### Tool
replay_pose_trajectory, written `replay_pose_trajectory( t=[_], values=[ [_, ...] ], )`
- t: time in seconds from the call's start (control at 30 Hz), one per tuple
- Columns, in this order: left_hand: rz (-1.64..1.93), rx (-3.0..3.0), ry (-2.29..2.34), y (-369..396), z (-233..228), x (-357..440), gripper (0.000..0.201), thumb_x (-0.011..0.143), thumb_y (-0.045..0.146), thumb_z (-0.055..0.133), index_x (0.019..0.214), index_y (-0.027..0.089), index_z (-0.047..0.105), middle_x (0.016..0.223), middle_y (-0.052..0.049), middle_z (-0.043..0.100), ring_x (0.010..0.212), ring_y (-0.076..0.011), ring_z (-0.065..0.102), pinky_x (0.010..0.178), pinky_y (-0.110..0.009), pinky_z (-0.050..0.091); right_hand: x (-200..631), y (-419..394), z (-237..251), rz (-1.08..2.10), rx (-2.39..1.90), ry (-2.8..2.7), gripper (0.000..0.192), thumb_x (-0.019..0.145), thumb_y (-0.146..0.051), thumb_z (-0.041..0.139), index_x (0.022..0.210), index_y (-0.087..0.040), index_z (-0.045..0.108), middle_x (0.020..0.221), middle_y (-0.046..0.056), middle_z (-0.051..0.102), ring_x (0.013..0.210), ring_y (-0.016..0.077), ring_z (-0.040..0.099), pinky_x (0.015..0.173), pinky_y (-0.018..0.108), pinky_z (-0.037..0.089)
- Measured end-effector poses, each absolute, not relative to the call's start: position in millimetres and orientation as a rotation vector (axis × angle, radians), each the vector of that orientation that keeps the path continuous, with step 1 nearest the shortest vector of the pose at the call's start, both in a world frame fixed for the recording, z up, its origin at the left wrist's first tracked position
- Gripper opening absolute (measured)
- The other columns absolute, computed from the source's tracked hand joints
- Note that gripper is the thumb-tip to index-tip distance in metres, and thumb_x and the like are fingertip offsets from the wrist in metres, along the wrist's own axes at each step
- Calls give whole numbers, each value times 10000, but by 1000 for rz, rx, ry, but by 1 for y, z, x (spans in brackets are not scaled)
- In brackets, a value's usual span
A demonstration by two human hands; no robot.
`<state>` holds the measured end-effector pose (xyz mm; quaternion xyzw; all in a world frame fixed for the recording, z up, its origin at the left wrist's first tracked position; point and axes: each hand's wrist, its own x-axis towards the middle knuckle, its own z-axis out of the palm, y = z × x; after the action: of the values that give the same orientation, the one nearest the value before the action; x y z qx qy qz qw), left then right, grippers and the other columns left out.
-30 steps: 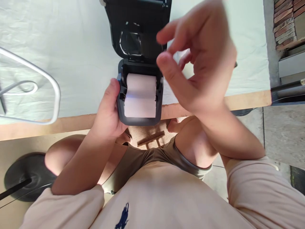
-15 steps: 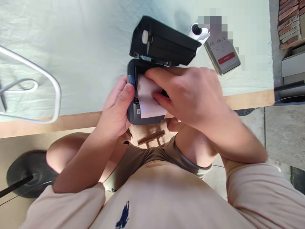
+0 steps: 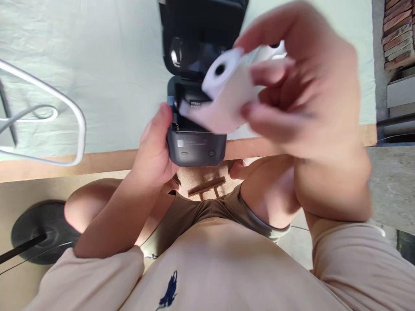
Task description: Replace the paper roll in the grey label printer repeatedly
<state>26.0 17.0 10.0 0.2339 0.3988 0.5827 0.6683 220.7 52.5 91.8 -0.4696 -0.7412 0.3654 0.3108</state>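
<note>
A small dark grey printer (image 3: 196, 149) with its black lid (image 3: 201, 34) swung up sits in my left hand (image 3: 155, 149), held over the table's front edge. My right hand (image 3: 304, 99) grips a white paper roll (image 3: 227, 93) raised just above the printer's open bay. The roll is tilted, its dark core hole facing the camera. The hand and roll are blurred.
A pale green cloth (image 3: 106, 65) covers the table, with a bare wooden front edge (image 3: 97, 162). A white wire frame (image 3: 65, 108) lies at the left. A black round stand base (image 3: 35, 237) rests on the floor at lower left. Bricks (image 3: 398, 30) are stacked at upper right.
My right hand went down onto the paper roll in the printer's bay and has lifted it out, up and to the right. The printer stays in my left hand.
</note>
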Motion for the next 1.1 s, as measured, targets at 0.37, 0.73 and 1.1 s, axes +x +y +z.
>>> replay_pose_trajectory(
  t=[0.37, 0.73, 1.1],
  values=[
    [1433, 486, 733, 17, 12, 20, 572, 1021, 644, 439, 1082, 162, 742, 1226, -9, 736, 1579, -249, 351, 1330, -364, 345, 220, 82, 32, 992, -1070, -1989, 309, 829, -319, 611, 1117, -257, 518, 1156, 34, 681, 1050, 182, 647, 954, 363, 572],
    [1448, 512, 763, 17, 11, 20, 568, 1013, 643, 453, 1063, 153, 735, 1272, -53, 712, 1545, -257, 394, 1273, -349, 417, 227, 95, 25, 390, -1132, -2152, 450, 895, -299, 577, 1316, -150, 526, 1316, 115, 647, 1205, 222, 631, 1054, 391, 507],
    [1407, 547, 812, 17, 12, 20, 582, 1009, 658, 432, 1064, 169, 743, 1338, -58, 699, 1532, -294, 408, 1237, -382, 464, 236, 130, 17, 185, -1947, -1990, 515, 852, -175, 668, 1351, -296, 651, 1297, 111, 585, 1203, 304, 585, 1122, 566, 428]
  ],
)
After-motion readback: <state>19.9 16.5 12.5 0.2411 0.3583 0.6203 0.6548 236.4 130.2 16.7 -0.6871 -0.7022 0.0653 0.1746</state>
